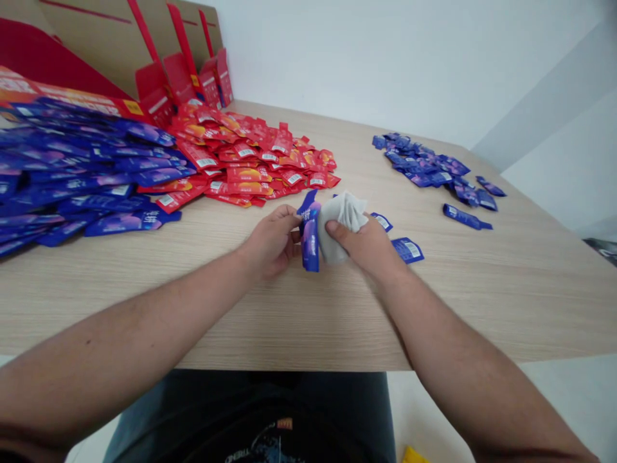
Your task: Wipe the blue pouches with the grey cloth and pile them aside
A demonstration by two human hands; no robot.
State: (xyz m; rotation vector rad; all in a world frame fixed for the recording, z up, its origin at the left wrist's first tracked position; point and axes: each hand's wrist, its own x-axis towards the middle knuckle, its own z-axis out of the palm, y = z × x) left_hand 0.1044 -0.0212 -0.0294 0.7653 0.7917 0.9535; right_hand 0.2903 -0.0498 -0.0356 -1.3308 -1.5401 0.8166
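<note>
My left hand [272,242] pinches a blue sachet [310,235] held upright just above the wooden table [299,315]. Beside it, my right hand [367,246] is closed on a crumpled white cloth [342,218] that presses against the sachet's right side. Two small blue torn-off pieces [407,249] lie on the table just right of my right hand.
A large heap of blue sachets [72,180] fills the left of the table, with a pile of red sachets [250,161] behind it. A smaller group of blue sachets [434,170] lies at the far right. Red and brown cardboard boxes [159,58] stand at the back left.
</note>
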